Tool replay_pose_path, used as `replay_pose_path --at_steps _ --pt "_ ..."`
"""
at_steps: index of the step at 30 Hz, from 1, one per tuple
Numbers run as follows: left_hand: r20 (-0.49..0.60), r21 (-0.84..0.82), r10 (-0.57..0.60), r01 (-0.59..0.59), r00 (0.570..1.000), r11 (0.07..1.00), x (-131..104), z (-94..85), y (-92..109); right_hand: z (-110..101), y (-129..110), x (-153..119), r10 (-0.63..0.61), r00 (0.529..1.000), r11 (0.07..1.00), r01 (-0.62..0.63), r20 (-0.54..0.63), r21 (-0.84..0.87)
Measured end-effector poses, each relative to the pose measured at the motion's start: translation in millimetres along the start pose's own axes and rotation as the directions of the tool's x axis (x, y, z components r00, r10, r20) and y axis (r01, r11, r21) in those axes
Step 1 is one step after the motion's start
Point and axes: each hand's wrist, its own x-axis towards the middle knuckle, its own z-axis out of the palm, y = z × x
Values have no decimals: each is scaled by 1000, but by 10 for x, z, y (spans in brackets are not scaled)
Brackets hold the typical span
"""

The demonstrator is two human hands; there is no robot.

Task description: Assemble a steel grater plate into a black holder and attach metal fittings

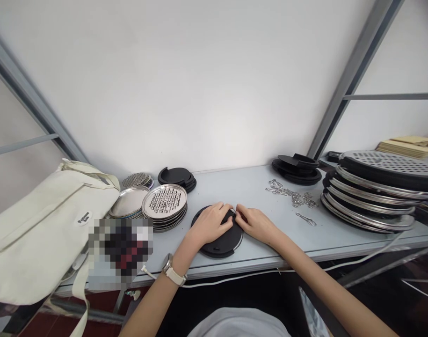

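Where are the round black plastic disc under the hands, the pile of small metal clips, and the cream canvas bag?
Round black plastic disc (223, 243): head view, bare front part.
Pile of small metal clips (293, 195): head view, middle of pile.
Cream canvas bag (41, 224): head view, front panel.

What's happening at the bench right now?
A person has both hands on a black disc lying flat at the bench's front edge. The left hand presses on it; the right hand pinches a small metal piece at its far rim. Perforated steel discs are stacked to the left, loose clips lie to the right.
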Motion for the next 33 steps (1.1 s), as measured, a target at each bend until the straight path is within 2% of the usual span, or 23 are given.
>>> replay_pose_path --at_steps 11,33 --pt "-4 -5 19 -19 1000 1000 -2 -7 -3 -9 2 5 -23 1000 998 22 9 56" --pt "17 21 23 -23 1000 1000 -1 -2 -8 -9 7 5 -12 1000 1000 12 19 -7"
